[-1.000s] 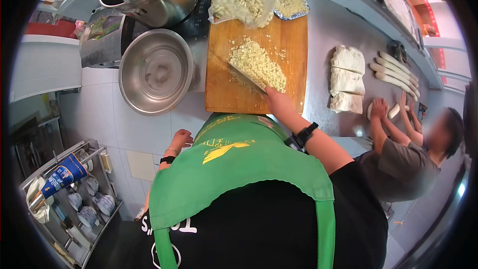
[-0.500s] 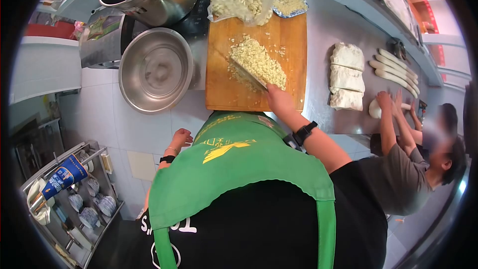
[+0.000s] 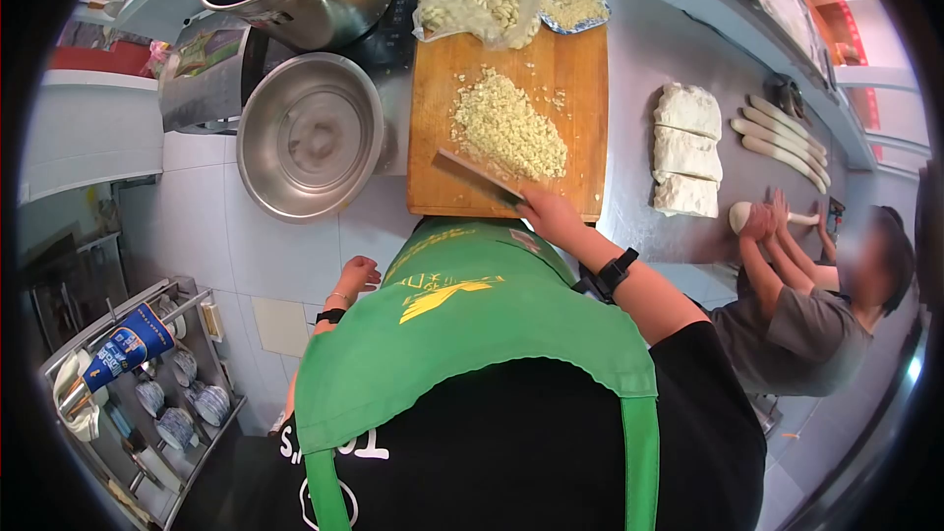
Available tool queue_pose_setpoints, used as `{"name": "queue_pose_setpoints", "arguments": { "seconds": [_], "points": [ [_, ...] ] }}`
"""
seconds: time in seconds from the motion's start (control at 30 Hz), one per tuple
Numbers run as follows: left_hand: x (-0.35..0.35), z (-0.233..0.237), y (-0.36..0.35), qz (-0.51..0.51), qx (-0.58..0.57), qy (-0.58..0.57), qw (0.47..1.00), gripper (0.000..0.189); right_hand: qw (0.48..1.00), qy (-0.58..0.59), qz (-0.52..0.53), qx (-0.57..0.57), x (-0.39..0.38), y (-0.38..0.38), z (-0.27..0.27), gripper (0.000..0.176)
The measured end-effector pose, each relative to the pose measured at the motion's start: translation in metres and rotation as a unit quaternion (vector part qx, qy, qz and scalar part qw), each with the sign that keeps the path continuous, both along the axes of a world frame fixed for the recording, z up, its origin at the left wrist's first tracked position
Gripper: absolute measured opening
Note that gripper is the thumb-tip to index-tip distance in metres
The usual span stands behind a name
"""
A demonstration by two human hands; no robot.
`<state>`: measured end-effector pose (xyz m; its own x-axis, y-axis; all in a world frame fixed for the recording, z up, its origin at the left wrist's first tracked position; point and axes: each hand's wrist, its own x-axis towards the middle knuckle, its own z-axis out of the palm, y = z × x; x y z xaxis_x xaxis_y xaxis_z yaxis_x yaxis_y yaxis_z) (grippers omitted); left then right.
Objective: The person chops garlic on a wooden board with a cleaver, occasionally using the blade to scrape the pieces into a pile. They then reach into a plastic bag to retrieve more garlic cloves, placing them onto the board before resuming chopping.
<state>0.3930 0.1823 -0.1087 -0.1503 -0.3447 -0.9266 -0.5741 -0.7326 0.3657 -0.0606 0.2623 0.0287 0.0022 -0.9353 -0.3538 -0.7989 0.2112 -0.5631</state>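
Observation:
My right hand (image 3: 553, 215) is closed round the handle of a cleaver (image 3: 479, 176), whose blade is tilted over the near part of the wooden cutting board (image 3: 433, 128). Beyond the blade, and apart from it, lies a pile of chopped garlic (image 3: 506, 125), with small bits scattered around. A clear plastic bag of peeled garlic cloves (image 3: 482, 2) rests at the board's far end. Beside the bag, a blue-patterned dish (image 3: 573, 2) holds finely chopped garlic. My left hand (image 3: 360, 275) hangs low by my side, fingers curled in, with nothing seen in it.
Left of the board are a steel basin (image 3: 311, 138) and a large lidded pot (image 3: 320, 0). On the steel counter (image 3: 629, 49) to the right lie dough blocks (image 3: 685, 150) and several dough strips (image 3: 782, 138). Farther right, a co-worker's hands (image 3: 767, 216) press dough.
My right hand has drawn the cleaver back toward me, off the garlic pile and onto the board's near left part. At right, the co-workers' bodies and hands have shifted. My left hand stays put.

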Motion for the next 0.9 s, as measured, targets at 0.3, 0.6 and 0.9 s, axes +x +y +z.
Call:
{"name": "queue_pose_setpoints", "arguments": {
  "seconds": [0.3,0.6,0.9],
  "points": [
    [-0.002,0.010,-0.001,-0.004,-0.011,0.004,1.000,0.018,0.990,0.075,-0.053,-0.111,-0.044,-0.040,-0.017,0.014],
    [0.008,0.006,0.011,0.012,0.001,0.000,1.000,0.019,0.983,0.094,-0.120,-0.098,-0.032,-0.046,-0.001,0.014],
    [-0.007,0.011,0.007,0.009,0.002,-0.005,1.000,0.021,0.977,0.110,-0.164,-0.078,-0.033,-0.044,-0.005,0.015]
  ]
}}
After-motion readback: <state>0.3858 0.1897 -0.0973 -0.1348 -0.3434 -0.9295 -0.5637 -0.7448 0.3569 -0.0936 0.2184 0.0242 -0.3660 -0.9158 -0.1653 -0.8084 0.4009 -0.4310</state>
